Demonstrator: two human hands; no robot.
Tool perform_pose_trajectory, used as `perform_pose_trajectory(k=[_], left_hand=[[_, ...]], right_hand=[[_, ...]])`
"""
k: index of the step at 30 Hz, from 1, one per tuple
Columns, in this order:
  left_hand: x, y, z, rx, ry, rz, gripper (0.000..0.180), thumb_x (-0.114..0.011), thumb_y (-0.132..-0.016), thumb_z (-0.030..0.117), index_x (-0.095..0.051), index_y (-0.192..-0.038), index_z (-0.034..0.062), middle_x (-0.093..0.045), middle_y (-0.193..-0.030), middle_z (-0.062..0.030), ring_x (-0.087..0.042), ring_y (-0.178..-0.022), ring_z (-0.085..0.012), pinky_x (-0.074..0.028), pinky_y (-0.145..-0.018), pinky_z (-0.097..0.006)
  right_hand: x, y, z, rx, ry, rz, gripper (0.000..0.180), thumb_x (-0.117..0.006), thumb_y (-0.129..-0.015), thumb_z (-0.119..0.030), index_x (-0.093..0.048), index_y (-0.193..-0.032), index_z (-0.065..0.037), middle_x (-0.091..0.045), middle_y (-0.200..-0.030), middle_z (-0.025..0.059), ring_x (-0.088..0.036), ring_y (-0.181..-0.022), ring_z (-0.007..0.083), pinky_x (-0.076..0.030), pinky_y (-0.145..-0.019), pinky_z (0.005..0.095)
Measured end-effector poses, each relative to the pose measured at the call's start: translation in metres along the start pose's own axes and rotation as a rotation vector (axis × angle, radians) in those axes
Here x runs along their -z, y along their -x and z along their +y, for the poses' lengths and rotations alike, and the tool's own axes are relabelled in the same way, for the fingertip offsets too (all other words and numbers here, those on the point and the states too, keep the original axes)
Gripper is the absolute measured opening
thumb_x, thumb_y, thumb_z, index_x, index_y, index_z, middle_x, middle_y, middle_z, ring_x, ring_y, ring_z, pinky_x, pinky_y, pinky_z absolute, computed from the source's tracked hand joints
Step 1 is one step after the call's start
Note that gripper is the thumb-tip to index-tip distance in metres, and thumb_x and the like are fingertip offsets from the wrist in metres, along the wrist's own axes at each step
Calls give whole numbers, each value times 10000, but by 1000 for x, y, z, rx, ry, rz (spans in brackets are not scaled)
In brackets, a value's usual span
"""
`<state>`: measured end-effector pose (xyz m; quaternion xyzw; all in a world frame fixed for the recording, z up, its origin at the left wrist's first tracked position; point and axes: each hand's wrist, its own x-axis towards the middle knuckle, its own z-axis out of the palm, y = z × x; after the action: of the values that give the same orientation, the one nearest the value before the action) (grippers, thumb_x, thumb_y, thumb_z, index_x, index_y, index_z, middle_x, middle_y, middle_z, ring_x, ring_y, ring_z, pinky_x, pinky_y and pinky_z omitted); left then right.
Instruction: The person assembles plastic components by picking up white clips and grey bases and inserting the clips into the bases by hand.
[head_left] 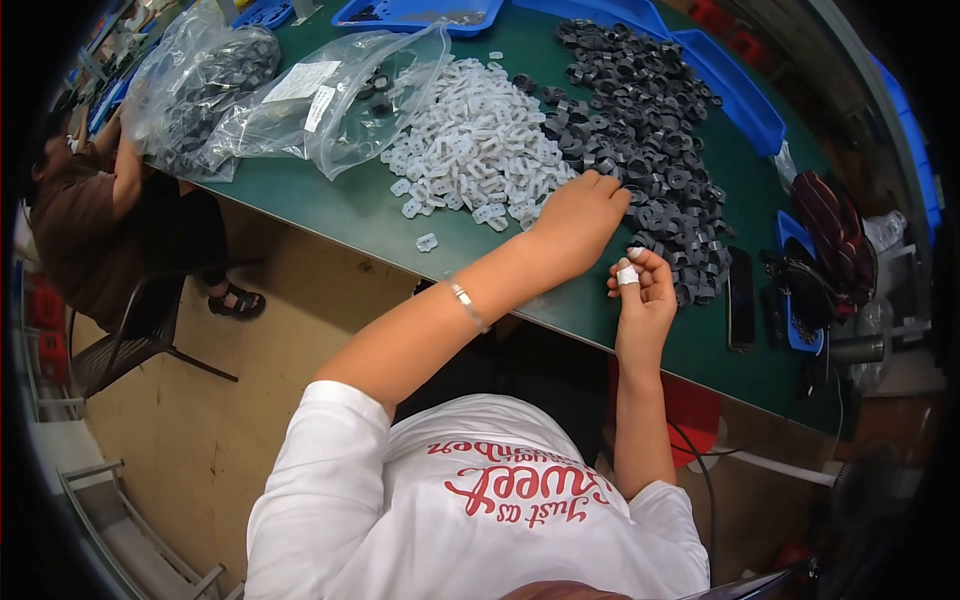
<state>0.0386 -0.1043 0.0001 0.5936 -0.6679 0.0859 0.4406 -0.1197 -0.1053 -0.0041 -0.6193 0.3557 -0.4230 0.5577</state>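
My left hand [580, 225] reaches across to where a heap of small white plastic pieces [490, 135] meets a heap of dark grey ring-shaped parts [650, 110]. Its fingers are bent and pressed together at the edge of the grey parts; whatever they pinch is hidden. Close to the table's near edge, my right hand [648, 290] is raised with thumb and fingers curled toward each other, beside the grey heap. White tape wraps its thumb and a fingertip. Anything between those fingers is too small to make out. One white piece [427, 242] lies apart near the edge.
Clear plastic bags [330, 100] with dark parts lie on the green table [330, 205] at left. Blue trays [735, 90] line the far side. A phone [740, 300] and a dark pouch [835, 240] lie at right. Another person [85, 220] sits at far left.
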Motion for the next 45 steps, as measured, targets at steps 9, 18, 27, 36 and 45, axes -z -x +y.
perform_pose_trajectory(k=[9,18,27,36,45], left_hand=[[-22,-5,9,72,-238,-173,142,-591,-731,39,-569,-870,26,-540,-902,-107,-579,-872,-275,-530,-648,-345],[22,23,20,200,136,-149,135,-618,-795,77,-577,-912,24,-590,-878,-131,-592,-859,-327,-487,-686,-419],[33,31,45,341,462,-21,168,-574,-883,87,-529,-1007,-17,-590,-884,-142,-602,-817,-270,-494,-713,-370],[46,19,45,1019,1554,17,174,-496,-978,194,-511,-1017,24,-551,-1022,-73,-591,-923,-173,-542,-815,-352],[54,25,45,1291,1800,243,253,-361,-1000,240,-523,-1066,58,-549,-1031,-90,-566,-965,-215,-517,-882,-452]], right_hand=[[7,-3,-2,-15,-60,21,168,-551,-930,-37,-535,-1093,0,-636,-900,60,-576,-752,77,-458,-655,207],[5,-5,0,-3,-61,-8,184,-558,-936,-53,-534,-1111,-3,-626,-956,62,-579,-787,80,-457,-663,203],[-3,-9,-13,31,-127,-54,297,-539,-970,-110,-544,-1237,20,-600,-1082,56,-584,-918,89,-503,-796,240],[-14,-6,-17,351,299,3,240,-620,-907,-28,-583,-1139,21,-614,-1101,78,-583,-985,134,-475,-857,260],[-25,-1,-23,199,-279,-129,273,-626,-913,-63,-558,-1168,10,-609,-1131,81,-565,-1040,136,-438,-932,268]])
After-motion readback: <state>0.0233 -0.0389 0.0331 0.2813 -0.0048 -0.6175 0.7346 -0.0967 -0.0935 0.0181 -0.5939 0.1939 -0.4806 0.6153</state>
